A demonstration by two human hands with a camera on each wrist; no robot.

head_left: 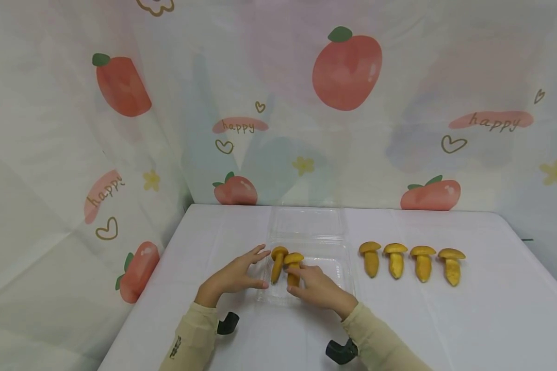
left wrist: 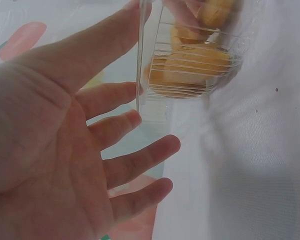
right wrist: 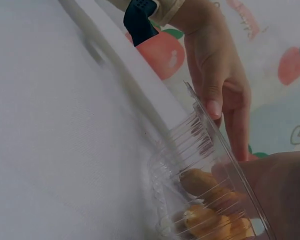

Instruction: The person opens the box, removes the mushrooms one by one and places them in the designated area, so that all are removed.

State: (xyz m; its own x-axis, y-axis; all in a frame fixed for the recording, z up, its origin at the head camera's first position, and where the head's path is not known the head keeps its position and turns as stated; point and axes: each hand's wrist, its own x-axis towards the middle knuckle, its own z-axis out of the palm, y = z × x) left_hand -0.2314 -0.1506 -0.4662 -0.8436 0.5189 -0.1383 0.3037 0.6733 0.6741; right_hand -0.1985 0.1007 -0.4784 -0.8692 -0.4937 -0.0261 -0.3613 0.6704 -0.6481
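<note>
A clear plastic clamshell box (head_left: 339, 268) lies on the table with its lid (head_left: 306, 221) folded back. Two yellow-brown mushrooms are in its left part: one mushroom (head_left: 277, 265) at the left side and a second mushroom (head_left: 294, 257) beside it. My right hand (head_left: 322, 289) reaches into the box, thumb and fingers around the second mushroom's stem; in the right wrist view the fingertips are partly hidden behind the box wall. At the box's left rim, my left hand (head_left: 234, 275) is spread, its fingers straight and touching or very near the rim.
Right of the box several more mushrooms stand in a row on the white tabletop, from the nearest mushroom (head_left: 371, 260) to the farthest mushroom (head_left: 452, 268). A printed fabric backdrop (head_left: 278, 170) rises behind the table. Black wrist mounts (head_left: 341, 352) sit below the sleeves.
</note>
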